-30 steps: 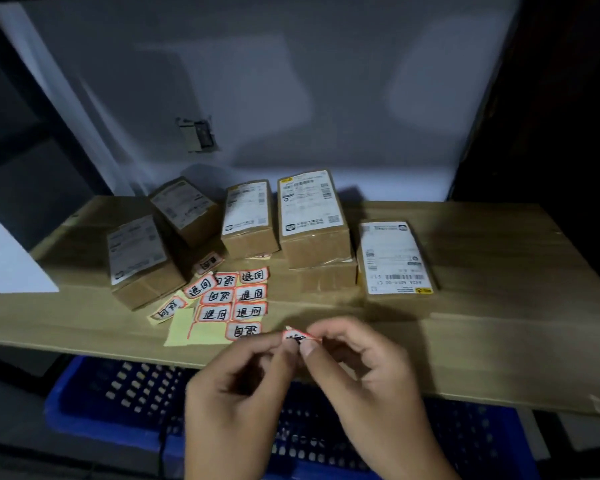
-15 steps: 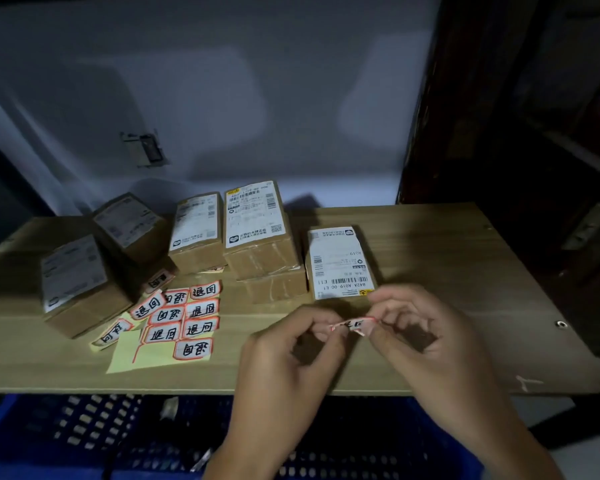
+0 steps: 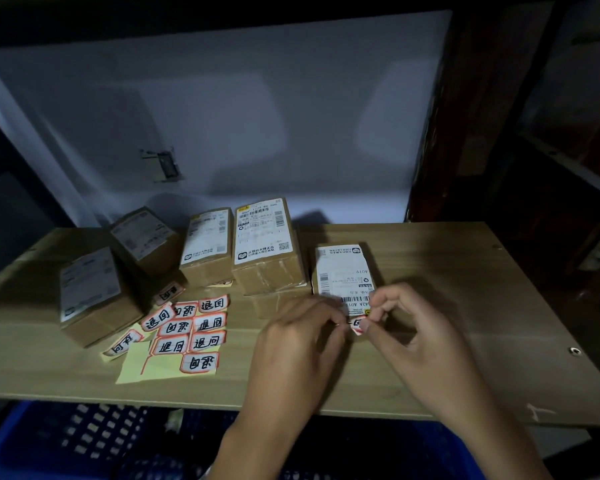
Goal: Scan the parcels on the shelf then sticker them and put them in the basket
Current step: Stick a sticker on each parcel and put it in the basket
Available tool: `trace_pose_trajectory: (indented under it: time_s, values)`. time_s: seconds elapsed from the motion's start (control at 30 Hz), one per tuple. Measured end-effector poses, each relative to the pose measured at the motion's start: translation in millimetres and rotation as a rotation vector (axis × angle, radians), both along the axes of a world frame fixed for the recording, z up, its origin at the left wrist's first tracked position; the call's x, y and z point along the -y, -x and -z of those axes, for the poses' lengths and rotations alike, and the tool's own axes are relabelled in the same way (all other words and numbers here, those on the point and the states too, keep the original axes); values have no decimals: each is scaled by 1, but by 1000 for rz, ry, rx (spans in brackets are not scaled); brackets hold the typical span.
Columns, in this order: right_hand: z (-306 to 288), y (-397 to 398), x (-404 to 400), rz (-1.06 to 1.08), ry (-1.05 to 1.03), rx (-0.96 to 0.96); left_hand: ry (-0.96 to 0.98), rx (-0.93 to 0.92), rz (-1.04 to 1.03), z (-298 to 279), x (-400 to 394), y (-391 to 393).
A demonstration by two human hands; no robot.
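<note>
Dim shelving with a pale back wall frames a wooden shelf [image 3: 430, 271], and over its front half both hands meet: the left hand [image 3: 295, 344] and right hand [image 3: 413, 334] each pinch one small red-edged sticker [image 3: 358, 322] between fingertips, seemingly working it free of its backing. Straight ahead of that pinch, almost touching it, lies the labelled parcel [image 3: 343, 268], flat, its long axis running away from the person; the right hand is slightly nearer to it, so the sticker likely needs only a short push forward and down. Nothing stands between. To the left, the sticker sheet [image 3: 187, 337] lies near the left hand, with four more parcels [image 3: 264, 244] behind it. Below the shelf's front edge sits the blue basket [image 3: 66, 441]
</note>
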State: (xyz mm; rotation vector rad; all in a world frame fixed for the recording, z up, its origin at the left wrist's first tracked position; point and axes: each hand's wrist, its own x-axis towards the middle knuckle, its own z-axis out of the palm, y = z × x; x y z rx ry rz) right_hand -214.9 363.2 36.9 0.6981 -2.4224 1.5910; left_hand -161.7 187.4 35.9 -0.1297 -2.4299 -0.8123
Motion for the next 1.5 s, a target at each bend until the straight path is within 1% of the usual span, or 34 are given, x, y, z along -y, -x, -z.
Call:
trace_pose_trajectory:
  time_s: [0.07, 0.2, 0.27, 0.37, 0.4, 0.47, 0.57, 0.67, 0.73, 0.83, 0.93, 1.13, 1.23, 1.33, 1.43, 1.5]
  values:
    - [2, 3, 1, 5, -6, -28, 3, -10, -6, 2, 0, 2]
    - [1, 4, 1, 23, -22, -83, -79, 24, -10, 2, 0, 2]
    - [0, 6, -1, 8, -30, -92, -73, 20, -18, 2, 0, 2]
    - [2, 13, -5, -35, -15, -22, -51, -15, -25, 3, 1, 3]
    - [5, 15, -6, -43, 5, 14, -69, -12, -26, 5, 2, 4]
    - [12, 19, -10, -51, 81, 91, -185, 34, -26, 11, 5, 4]
    - [17, 18, -18, -52, 195, 154, -437, 120, 32, 17, 3, 3]
    - [17, 10, -24, -20, 169, 172, -591, 122, 73, 17, -5, -1]
    - [16, 2, -26, -1, 155, 239, -653, 104, 86, 19, -10, -4]
    - [15, -8, -24, -20, 124, 270, -595, 54, 57, 26, -16, -9]
    - [14, -18, -20, 27, 91, 264, -707, 80, 57, 30, -18, -12]
    - [6, -60, -18, 129, 41, 216, -743, 54, 35, 28, -21, -47]
    - [-7, -104, -17, 189, 46, 219, -734, 5, 35, 17, -20, -90]
    - [-20, -167, -16, 144, 100, 223, -661, -87, 46, 7, -20, -152]
    - [-22, -222, -11, 154, 64, 208, -587, -146, 4, 8, -16, -208]
    - [-15, -242, -7, 151, 43, 246, -550, -141, -43, 14, -13, -230]
